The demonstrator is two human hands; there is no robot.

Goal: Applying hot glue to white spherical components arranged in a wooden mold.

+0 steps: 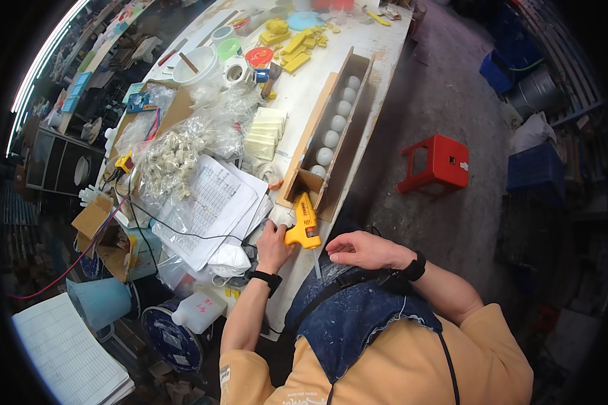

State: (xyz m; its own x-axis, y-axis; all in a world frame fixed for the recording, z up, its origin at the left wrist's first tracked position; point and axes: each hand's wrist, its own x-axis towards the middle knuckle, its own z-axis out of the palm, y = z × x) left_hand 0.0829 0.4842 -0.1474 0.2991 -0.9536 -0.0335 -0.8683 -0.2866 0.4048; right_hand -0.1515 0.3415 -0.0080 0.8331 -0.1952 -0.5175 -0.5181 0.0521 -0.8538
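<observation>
A yellow glue gun (304, 219) lies at the near end of a long cardboard trough, its nozzle end toward the trough. My left hand (274, 248) is closed at its handle, the fingers partly hidden. From the gun's rear sticks a clear glue stick (317, 262). My right hand (361, 250) hovers just right of the gun's back end, fingers stretched and thumb apart, holding nothing. Inside the cardboard trough (363, 88), several white balls (331, 139) sit in a row.
Left of the trough are pale yellow blocks (263, 131), printed papers (216, 202), plastic bags (182, 145) and a black cord (182, 231). Yellow chunks (294, 50) lie at the far end. A red stool (439, 162) stands on the floor at right.
</observation>
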